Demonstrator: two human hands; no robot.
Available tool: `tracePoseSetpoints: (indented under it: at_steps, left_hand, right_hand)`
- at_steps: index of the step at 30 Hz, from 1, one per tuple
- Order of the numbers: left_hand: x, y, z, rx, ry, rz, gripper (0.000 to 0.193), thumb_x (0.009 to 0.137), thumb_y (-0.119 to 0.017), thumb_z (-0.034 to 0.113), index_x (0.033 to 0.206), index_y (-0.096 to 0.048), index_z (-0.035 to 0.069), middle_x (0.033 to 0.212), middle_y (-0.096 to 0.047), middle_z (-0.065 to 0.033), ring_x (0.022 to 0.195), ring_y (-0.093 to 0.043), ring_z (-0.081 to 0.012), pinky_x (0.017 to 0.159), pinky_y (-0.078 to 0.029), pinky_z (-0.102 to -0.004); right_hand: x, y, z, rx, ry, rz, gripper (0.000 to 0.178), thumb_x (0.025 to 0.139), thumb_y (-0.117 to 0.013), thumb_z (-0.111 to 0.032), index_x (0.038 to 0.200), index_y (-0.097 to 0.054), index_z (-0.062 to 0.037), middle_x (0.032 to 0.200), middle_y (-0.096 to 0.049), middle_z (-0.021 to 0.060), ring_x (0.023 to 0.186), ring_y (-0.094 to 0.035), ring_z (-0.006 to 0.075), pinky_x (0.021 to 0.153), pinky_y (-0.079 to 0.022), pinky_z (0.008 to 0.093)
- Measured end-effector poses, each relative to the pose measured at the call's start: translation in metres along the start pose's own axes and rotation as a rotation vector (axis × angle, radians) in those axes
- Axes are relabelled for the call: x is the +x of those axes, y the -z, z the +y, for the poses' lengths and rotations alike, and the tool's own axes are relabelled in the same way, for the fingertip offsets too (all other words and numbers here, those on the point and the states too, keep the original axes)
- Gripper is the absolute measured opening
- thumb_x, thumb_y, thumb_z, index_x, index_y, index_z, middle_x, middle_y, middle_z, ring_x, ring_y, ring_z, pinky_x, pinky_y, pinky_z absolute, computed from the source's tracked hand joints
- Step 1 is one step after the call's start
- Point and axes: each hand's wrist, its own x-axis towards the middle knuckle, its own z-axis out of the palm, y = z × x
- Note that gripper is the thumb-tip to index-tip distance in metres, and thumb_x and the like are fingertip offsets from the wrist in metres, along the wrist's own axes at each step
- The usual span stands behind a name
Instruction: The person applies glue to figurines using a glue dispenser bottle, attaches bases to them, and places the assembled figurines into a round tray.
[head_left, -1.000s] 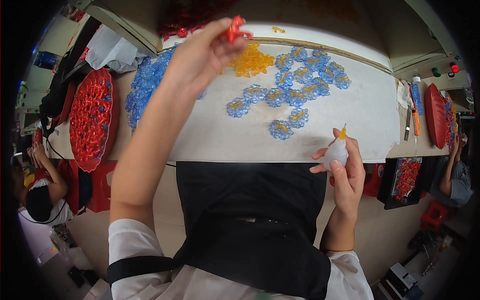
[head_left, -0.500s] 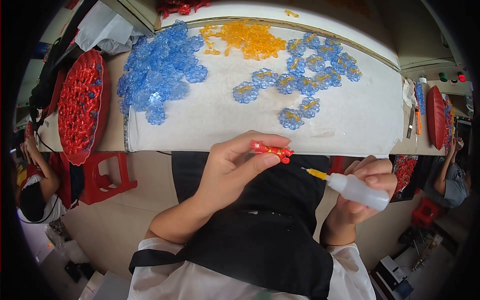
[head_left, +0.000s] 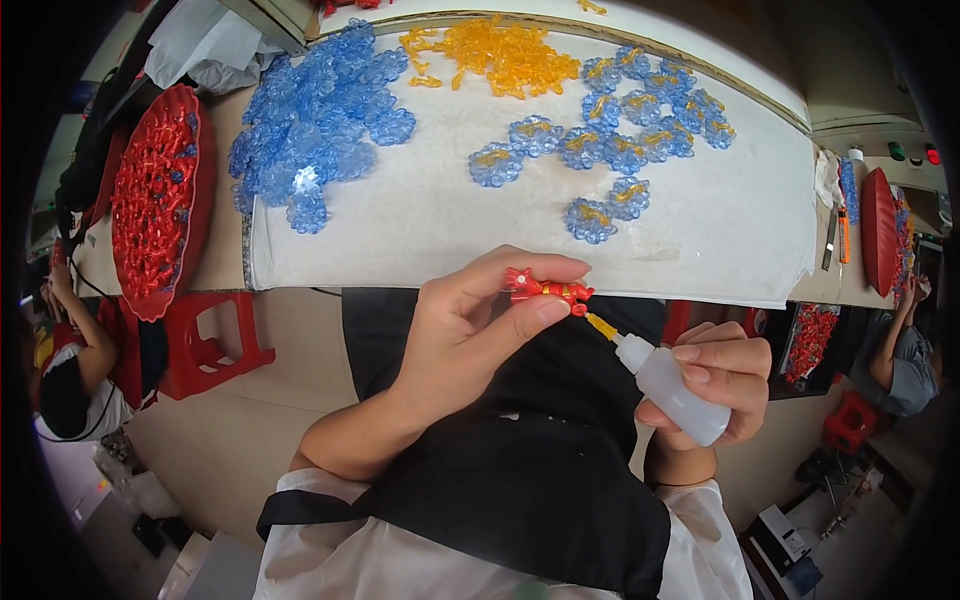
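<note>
1. Red figurine: held up between the left thumb and fingers, by the near table edge, above the black apron. Small, shiny, gold bands on its body.
2. Its long axis runs nearly left–right, dipping slightly to the right. The end with a pale spot points left, toward the palm; the narrower end, with a rounded knob, points right, toward the bottle.
3. Left hand: pinching the figurine, thumb on the near side, fingers on the far side.
4. Right hand: wrapped round a translucent white squeeze bottle, which slants up and left; its yellow nozzle aims at the knob. Tip at or just beside it; contact cannot be told.
5. Step in hand, as I judge it: putting liquid from the bottle onto the figurine's right end. No drop is visible. The move seems to call for a steady pinch, a fine tip adjustment and a light squeeze.
6. Farther out, on white paper: blue flower-shaped pieces with yellow parts on them, a yellow heap beyond, a blue heap to the left.
7. Far left: a red scalloped tray full of red and blue pieces.
</note>
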Motion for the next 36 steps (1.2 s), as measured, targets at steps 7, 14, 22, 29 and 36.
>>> tracePoseSetpoints:
  at_steps: [7,14,22,29,36]
  left_hand:
    - [-0.0012,-0.0005,-0.0021,-0.033,0.031,-0.006,0.022,0.080,-0.053,-0.001,0.102,-0.054,-0.004,0.099,-0.056,-0.0092,0.090,-0.051,-0.0111,0.079,-0.039,-0.0228]
    - [-0.0009,-0.0013,-0.0037,-0.024,0.038,-0.002,0.022,0.080,-0.053,0.000,0.102,-0.055,-0.004,0.098,-0.056,-0.0087,0.089,-0.052,-0.0106,0.079,-0.039,-0.0225]
    - [-0.0019,-0.0012,-0.0034,-0.076,0.085,-0.007,0.022,0.081,-0.053,0.001,0.103,-0.054,-0.003,0.098,-0.057,-0.0072,0.089,-0.052,-0.0099,0.080,-0.039,-0.0228]
    - [-0.0033,-0.0028,-0.0030,-0.101,0.105,-0.001,0.022,0.081,-0.052,0.002,0.103,-0.054,-0.003,0.097,-0.057,-0.0069,0.089,-0.052,-0.0093,0.080,-0.039,-0.0228]
    - [-0.0034,-0.0029,-0.0048,-0.047,0.058,-0.002,0.022,0.081,-0.052,0.004,0.101,-0.054,-0.003,0.095,-0.058,-0.0092,0.088,-0.054,-0.0121,0.080,-0.040,-0.0242]
  right_hand:
    - [0.0007,0.0021,-0.0018,-0.001,0.011,-0.032,0.040,0.061,-0.075,-0.028,0.083,-0.050,-0.0056,0.078,-0.049,0.0079,0.060,-0.049,0.0136,0.050,-0.042,0.0219]
    - [0.0009,0.0033,-0.0024,-0.026,0.010,-0.050,0.041,0.060,-0.076,-0.028,0.084,-0.051,-0.0058,0.078,-0.050,0.0075,0.060,-0.050,0.0140,0.050,-0.043,0.0223]
    - [0.0000,0.0057,-0.0034,0.008,0.023,-0.035,0.041,0.060,-0.076,-0.028,0.084,-0.051,-0.0068,0.078,-0.049,0.0064,0.059,-0.048,0.0134,0.049,-0.041,0.0217]
    - [-0.0003,0.0069,-0.0062,0.010,0.009,-0.015,0.042,0.059,-0.077,-0.028,0.084,-0.050,-0.0070,0.078,-0.049,0.0061,0.060,-0.048,0.0138,0.049,-0.041,0.0219]
    - [0.0015,0.0046,-0.0058,0.010,-0.008,-0.063,0.041,0.058,-0.077,-0.027,0.082,-0.051,-0.0062,0.078,-0.051,0.0075,0.060,-0.050,0.0149,0.050,-0.042,0.0237]
